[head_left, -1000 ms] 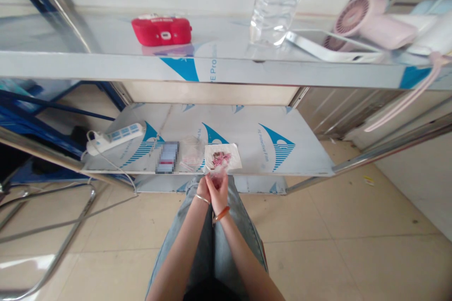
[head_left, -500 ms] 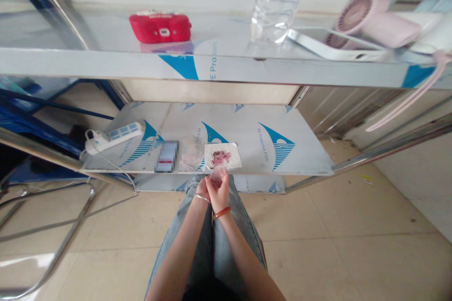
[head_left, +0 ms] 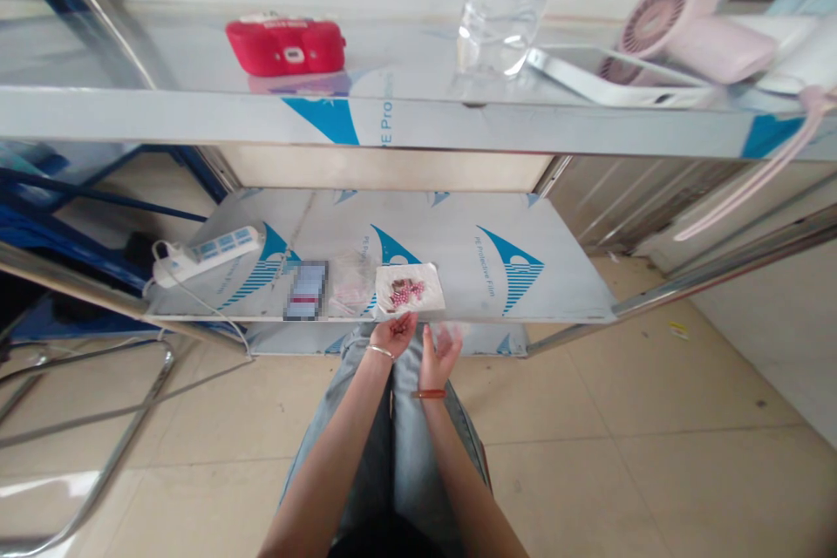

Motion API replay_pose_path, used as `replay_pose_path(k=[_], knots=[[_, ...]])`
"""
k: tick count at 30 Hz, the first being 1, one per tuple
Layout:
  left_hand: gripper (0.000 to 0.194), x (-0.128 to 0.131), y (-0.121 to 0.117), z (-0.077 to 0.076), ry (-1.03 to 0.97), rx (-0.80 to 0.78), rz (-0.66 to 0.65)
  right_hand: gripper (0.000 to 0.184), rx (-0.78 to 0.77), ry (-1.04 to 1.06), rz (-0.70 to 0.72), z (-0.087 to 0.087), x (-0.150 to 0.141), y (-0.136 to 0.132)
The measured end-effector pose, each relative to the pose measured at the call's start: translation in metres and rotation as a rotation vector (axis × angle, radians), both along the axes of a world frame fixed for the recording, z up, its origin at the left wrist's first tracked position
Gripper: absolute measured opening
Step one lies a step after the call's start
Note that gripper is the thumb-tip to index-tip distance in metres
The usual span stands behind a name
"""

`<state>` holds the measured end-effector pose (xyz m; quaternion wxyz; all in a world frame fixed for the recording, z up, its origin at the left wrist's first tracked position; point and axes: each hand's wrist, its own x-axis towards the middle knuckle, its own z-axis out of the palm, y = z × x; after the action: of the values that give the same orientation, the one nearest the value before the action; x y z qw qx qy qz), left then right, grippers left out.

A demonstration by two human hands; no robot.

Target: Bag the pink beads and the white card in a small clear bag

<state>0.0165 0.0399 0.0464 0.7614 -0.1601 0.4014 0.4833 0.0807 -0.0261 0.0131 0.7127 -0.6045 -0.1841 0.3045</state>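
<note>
Because the beads (head_left: 400,328) in the left hand (head_left: 391,335) look tiny, dark and rounded, they will probably feel light and hard, and be quick to roll off anything flat. They lie in the palm, just in front of the lower shelf (head_left: 451,222), above the knees of the jeans (head_left: 409,366). That hand's grip is turned upward and loosely cupped, with nothing pinched; keeping the fingers curled as a rim should stop the beads from spilling. The right hand (head_left: 439,356) is apart from it, its fingers blurred and seemingly spread; I cannot tell whether they pinch anything clear. Near the left fingertips, a white tray (head_left: 434,297) lies on the shelf with pink spotted pieces (head_left: 411,290) on it. It appears thin and light, so it would best be taken by a bare corner and kept level. Pieces that small call for thumb and fingertip, one at a time. The clear bag (head_left: 353,281) between tray and phone (head_left: 306,289) looks soft and slippery, best pinched at an edge.
</note>
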Motion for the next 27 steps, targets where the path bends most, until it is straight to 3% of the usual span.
replay_pose_path(k=[4,7,15,27], knots=[[0.030,0.011,0.011,0.012,0.021,-0.083,-0.016,0.068,-0.046,0.036,-0.012,-0.024,0.002,-0.009],[0.027,0.018,0.019,0.016,0.061,-0.103,0.014,0.069,-0.030,0.005,0.037,-0.031,0.000,-0.011],[0.033,0.024,0.032,0.011,0.139,-0.146,0.059,0.076,-0.064,-0.017,0.070,-0.034,0.000,-0.008],[0.029,0.023,0.039,0.001,0.129,-0.136,0.018,0.073,-0.121,-0.059,0.066,-0.031,0.000,-0.007]])
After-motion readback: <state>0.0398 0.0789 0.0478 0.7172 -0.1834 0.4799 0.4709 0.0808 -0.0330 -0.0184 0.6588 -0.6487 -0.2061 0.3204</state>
